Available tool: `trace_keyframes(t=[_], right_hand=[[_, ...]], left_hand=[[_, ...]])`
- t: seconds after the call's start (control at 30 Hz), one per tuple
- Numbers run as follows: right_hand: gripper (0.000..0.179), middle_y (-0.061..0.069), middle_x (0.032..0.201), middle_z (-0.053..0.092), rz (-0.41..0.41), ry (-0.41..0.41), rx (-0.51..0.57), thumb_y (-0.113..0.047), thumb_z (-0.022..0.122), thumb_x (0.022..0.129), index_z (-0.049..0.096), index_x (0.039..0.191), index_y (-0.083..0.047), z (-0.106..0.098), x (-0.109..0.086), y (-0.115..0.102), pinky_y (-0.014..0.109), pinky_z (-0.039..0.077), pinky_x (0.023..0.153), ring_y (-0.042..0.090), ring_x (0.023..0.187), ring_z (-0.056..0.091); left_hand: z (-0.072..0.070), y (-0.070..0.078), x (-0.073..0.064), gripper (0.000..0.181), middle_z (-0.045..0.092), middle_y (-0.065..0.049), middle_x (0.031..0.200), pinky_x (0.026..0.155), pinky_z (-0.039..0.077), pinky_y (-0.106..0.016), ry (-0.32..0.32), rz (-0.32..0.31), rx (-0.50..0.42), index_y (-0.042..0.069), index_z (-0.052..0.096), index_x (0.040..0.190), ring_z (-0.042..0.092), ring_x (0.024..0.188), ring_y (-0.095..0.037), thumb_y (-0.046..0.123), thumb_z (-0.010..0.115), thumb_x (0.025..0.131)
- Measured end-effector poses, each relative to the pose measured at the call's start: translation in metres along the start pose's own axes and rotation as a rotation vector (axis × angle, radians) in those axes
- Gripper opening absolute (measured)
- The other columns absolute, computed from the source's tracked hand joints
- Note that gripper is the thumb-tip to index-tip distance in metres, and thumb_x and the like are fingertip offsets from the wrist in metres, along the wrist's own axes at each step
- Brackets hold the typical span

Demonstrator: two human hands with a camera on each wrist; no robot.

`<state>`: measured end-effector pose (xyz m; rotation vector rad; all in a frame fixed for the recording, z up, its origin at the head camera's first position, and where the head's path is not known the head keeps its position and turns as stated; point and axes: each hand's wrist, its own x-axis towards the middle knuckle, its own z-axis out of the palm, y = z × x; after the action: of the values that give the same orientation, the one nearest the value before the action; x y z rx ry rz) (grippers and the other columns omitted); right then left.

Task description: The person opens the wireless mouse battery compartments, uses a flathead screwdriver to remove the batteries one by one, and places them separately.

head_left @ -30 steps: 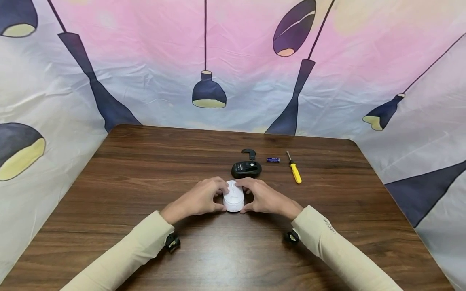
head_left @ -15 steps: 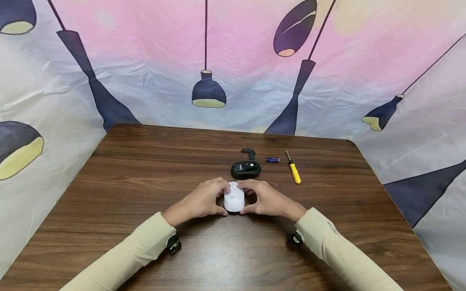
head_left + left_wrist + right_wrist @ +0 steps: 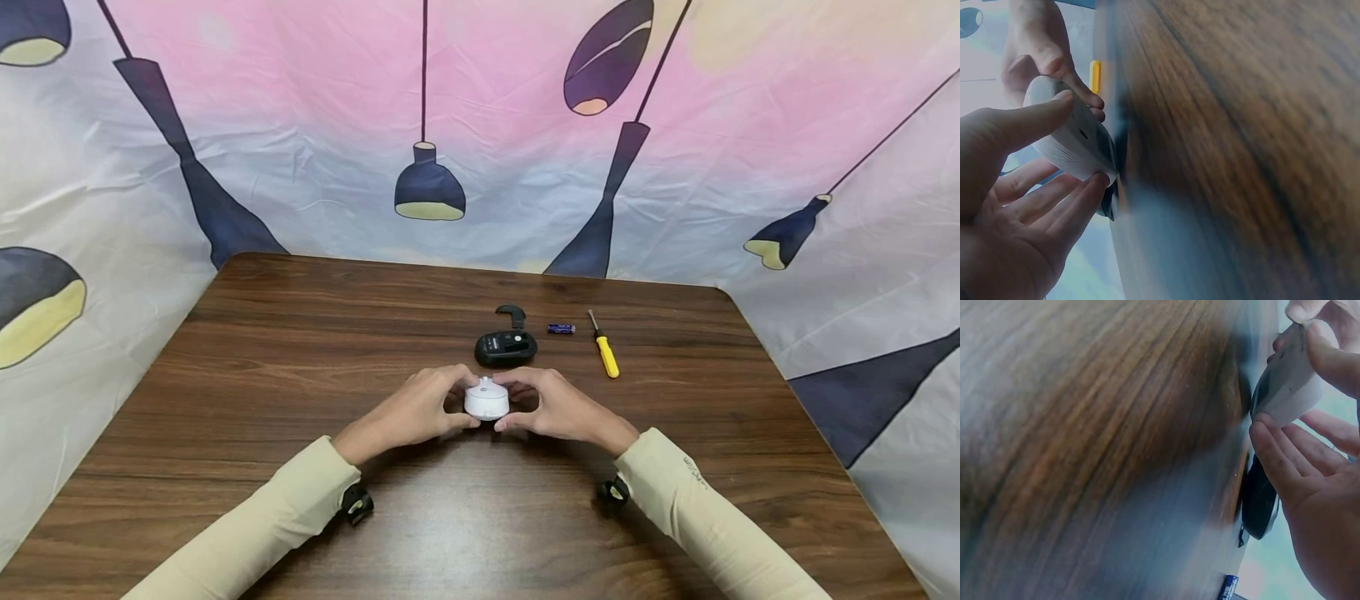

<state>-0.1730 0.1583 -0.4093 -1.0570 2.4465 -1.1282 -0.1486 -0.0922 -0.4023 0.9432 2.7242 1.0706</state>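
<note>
A white computer mouse (image 3: 487, 402) is held between both hands in the middle of the table. It is tilted, with its rounded end facing the head camera. The left hand (image 3: 424, 408) grips its left side with thumb and fingertips. On the opposite side the right hand (image 3: 558, 406) pinches it the same way. In the left wrist view the white mouse (image 3: 1075, 140) stands on a slant, and its underside partly shows. Just beyond the hands lies a black mouse (image 3: 506, 349), bottom up with its battery slot uncovered.
Behind the black mouse rests its black cover (image 3: 513, 315). A blue battery (image 3: 561, 329) and a yellow-handled screwdriver (image 3: 607, 354) lie to the right. The wooden table (image 3: 315, 333) ends at a printed cloth backdrop (image 3: 337, 192).
The white mouse has tipped up from lying flat, so its rounded end now faces the head camera. Both hands have turned with it, still gripping its sides. The other things stay put.
</note>
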Motion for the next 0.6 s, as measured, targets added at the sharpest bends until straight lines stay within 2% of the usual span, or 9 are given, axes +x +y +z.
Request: trace_keyframes(t=[0.17, 0.3, 0.43, 0.6], right_hand=[[0.052, 0.007, 0.124, 0.066, -0.037, 0.026, -0.035, -0.016, 0.082, 0.087, 0.062, 0.133, -0.004, 0.0, 0.0004, 0.0006, 0.033, 0.06, 0.09, 0.017, 0.105, 0.067], [0.043, 0.006, 0.12, 0.067, -0.05, 0.075, -0.029, -0.01, 0.08, 0.089, 0.065, 0.129, -0.006, -0.001, 0.0014, -0.0008, 0.03, 0.06, 0.087, 0.015, 0.102, 0.067], [0.037, 0.004, 0.115, 0.069, -0.056, 0.107, -0.019, -0.012, 0.077, 0.092, 0.066, 0.128, -0.007, -0.0016, 0.0036, -0.0028, 0.027, 0.061, 0.083, 0.014, 0.098, 0.068], [0.03, 0.0, 0.109, 0.069, -0.059, 0.165, -0.054, -0.016, 0.073, 0.095, 0.07, 0.124, -0.008, -0.0011, 0.007, -0.0048, 0.028, 0.061, 0.08, 0.013, 0.094, 0.066]], left_hand=[[0.0001, 0.0017, 0.0, 0.044, 0.068, -0.008, 0.117, 0.087, 0.059, -0.036, 0.012, -0.011, -0.025, 0.003, 0.064, 0.121, 0.067, 0.104, -0.019, 0.02, 0.084, 0.086], [-0.0001, 0.0029, 0.0017, 0.044, 0.068, -0.007, 0.114, 0.084, 0.061, -0.036, 0.032, -0.006, -0.054, 0.003, 0.063, 0.121, 0.068, 0.101, -0.02, 0.017, 0.085, 0.085], [-0.0003, 0.0037, 0.0036, 0.039, 0.07, -0.007, 0.109, 0.081, 0.062, -0.034, 0.069, -0.025, -0.098, 0.007, 0.062, 0.118, 0.07, 0.096, -0.019, 0.012, 0.083, 0.086], [0.0001, 0.0043, 0.0045, 0.03, 0.071, -0.006, 0.111, 0.083, 0.062, -0.036, 0.128, -0.05, -0.103, 0.01, 0.061, 0.117, 0.071, 0.098, -0.019, 0.014, 0.077, 0.092]])
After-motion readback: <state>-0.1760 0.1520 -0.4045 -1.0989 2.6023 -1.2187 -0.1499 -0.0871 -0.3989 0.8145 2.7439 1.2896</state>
